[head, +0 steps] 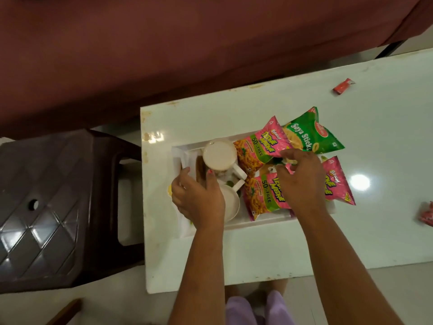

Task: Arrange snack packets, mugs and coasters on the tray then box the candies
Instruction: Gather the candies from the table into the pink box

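Nearest first: both forearms over near edge of table (269,259), lilac trousers (239,310) below.

Right hand (302,181): fingers curled, pinching near edge of green packet (311,134), just where overlapped by upper pink packet (257,146). Long axis of green packet: straight away from right hand, up and outward, far half past far rim of tray (257,225). Right hand on it, left hand well apart from it, so probably a pull back toward the wrist to seat it inside. Risk, as a guess: dragging upper pink packet along.

Left hand (199,195): curled over, thumb and forefinger either side of brown piece (200,168), possibly coasters. Can't tell if gripped or only touched.

Just beyond left fingertips: upper mug (219,156). Beside left hand, toward the right one: lower mug (233,202). Both on tray.

Under right palm: second pink packet (262,195). Outboard of right hand: third pink packet (337,181), over tray's end.

Candies not boxed: red candy (343,86) well beyond right hand, more red wrapping (426,214) far outboard at frame edge. No box in view.

Outboard of left hand: brown stool (58,202). Past everything: maroon sofa (164,43).
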{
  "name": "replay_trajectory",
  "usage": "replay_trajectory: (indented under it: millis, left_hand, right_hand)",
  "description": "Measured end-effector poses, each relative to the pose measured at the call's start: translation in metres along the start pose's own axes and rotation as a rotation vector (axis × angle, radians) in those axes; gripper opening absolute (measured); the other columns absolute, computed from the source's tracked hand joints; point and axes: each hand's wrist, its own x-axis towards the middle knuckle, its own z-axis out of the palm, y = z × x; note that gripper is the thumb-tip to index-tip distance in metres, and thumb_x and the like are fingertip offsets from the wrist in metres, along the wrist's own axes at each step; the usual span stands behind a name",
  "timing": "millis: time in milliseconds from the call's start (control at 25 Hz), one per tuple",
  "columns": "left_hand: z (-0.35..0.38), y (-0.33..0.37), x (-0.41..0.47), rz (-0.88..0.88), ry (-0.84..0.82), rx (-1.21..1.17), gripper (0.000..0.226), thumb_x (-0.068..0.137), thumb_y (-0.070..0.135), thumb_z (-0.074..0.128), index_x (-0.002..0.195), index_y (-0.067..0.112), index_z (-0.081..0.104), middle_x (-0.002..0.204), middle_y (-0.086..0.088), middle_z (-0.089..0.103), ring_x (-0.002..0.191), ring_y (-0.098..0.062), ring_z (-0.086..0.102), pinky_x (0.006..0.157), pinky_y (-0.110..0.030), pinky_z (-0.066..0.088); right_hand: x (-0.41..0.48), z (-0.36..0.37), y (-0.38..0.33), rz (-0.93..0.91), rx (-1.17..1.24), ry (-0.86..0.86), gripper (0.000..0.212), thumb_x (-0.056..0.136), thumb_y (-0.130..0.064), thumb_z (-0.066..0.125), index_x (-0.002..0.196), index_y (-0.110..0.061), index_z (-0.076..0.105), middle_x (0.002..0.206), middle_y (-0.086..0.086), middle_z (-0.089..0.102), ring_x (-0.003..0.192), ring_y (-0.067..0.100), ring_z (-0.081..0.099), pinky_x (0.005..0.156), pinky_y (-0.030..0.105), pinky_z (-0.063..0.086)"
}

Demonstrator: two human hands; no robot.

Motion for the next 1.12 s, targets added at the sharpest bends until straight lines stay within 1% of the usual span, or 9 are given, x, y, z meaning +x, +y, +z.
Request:
replay_trajectory:
  millis: [160,240,440,640,680,760,840,920,1120]
  left_hand:
    - [0.007,-0.009,0.017,-0.054,0.025,0.007,0.052,0.086,0.042,0.058,0.131,0.02,0.042,0.14,-0.009,0.041,0.128,-0.031,0.036,0.107,-0.052,0.034]
    - [0.012,-0.016,0.025,-0.074,0.024,0.029,0.053,0.087,0.045,0.054,0.132,0.021,0.04,0.141,-0.01,0.04,0.129,-0.032,0.036,0.107,-0.053,0.034]
    - [0.018,-0.027,0.056,-0.232,0.009,-0.068,0.058,0.091,0.056,0.036,0.139,0.023,0.033,0.142,-0.013,0.04,0.128,-0.034,0.037,0.105,-0.053,0.032]
    - [0.022,-0.03,0.068,-0.23,-0.006,-0.001,0.059,0.092,0.057,0.031,0.14,0.021,0.032,0.143,-0.014,0.039,0.129,-0.036,0.036,0.106,-0.054,0.031]
    - [0.021,-0.03,0.071,-0.226,-0.005,0.017,0.06,0.092,0.058,0.03,0.139,0.022,0.033,0.142,-0.014,0.04,0.128,-0.036,0.037,0.106,-0.055,0.031]
    - [0.02,-0.032,0.076,-0.25,-0.027,0.039,0.061,0.091,0.06,0.028,0.14,0.022,0.033,0.142,-0.014,0.04,0.128,-0.036,0.037,0.106,-0.055,0.031]
    - [0.017,-0.038,0.082,-0.287,-0.077,0.025,0.064,0.09,0.063,0.027,0.14,0.023,0.033,0.142,-0.013,0.04,0.128,-0.036,0.038,0.107,-0.055,0.031]
    - [0.015,-0.043,0.085,-0.306,-0.129,-0.031,0.067,0.086,0.067,0.031,0.139,0.025,0.032,0.143,-0.012,0.038,0.127,-0.036,0.038,0.108,-0.056,0.031]
    - [0.008,-0.046,0.089,-0.429,-0.191,-0.175,0.083,0.071,0.074,0.051,0.137,0.028,0.034,0.143,-0.008,0.037,0.126,-0.035,0.039,0.106,-0.058,0.034]
  right_hand:
    - [0.013,0.005,0.013,0.014,0.001,0.016,0.03,0.083,-0.014,0.061,0.112,-0.012,0.065,0.112,0.011,0.062,0.098,0.026,0.059,0.082,0.029,0.044]
    - [0.021,0.003,0.024,0.038,-0.046,0.035,0.032,0.083,-0.016,0.061,0.114,-0.014,0.064,0.113,0.012,0.063,0.102,0.028,0.059,0.087,0.034,0.047]
    - [0.048,-0.025,0.052,0.282,-0.136,0.199,0.036,0.086,-0.023,0.054,0.121,-0.019,0.058,0.126,0.012,0.054,0.118,0.035,0.047,0.096,0.043,0.039]
    - [0.073,-0.035,0.076,0.459,-0.082,0.097,0.043,0.093,-0.036,0.044,0.13,-0.015,0.051,0.134,0.014,0.052,0.125,0.034,0.046,0.099,0.044,0.038]
    - [0.076,-0.035,0.08,0.484,-0.051,0.068,0.045,0.094,-0.039,0.042,0.129,-0.013,0.052,0.131,0.014,0.055,0.123,0.033,0.048,0.098,0.042,0.039]
    - [0.079,-0.036,0.082,0.565,0.071,0.003,0.043,0.094,-0.043,0.04,0.11,-0.008,0.059,0.112,0.014,0.062,0.109,0.032,0.056,0.09,0.036,0.042]
    - [0.08,-0.035,0.081,0.629,0.188,-0.074,0.037,0.091,-0.049,0.044,0.094,-0.017,0.061,0.1,0.013,0.066,0.097,0.032,0.062,0.092,0.039,0.048]
    - [0.077,-0.032,0.079,0.627,0.18,-0.117,0.035,0.089,-0.052,0.046,0.095,-0.022,0.063,0.098,0.012,0.068,0.092,0.032,0.065,0.094,0.044,0.05]
    - [0.074,-0.023,0.074,0.591,0.174,-0.081,0.03,0.09,-0.05,0.047,0.099,-0.023,0.059,0.094,0.008,0.063,0.086,0.028,0.061,0.088,0.038,0.05]
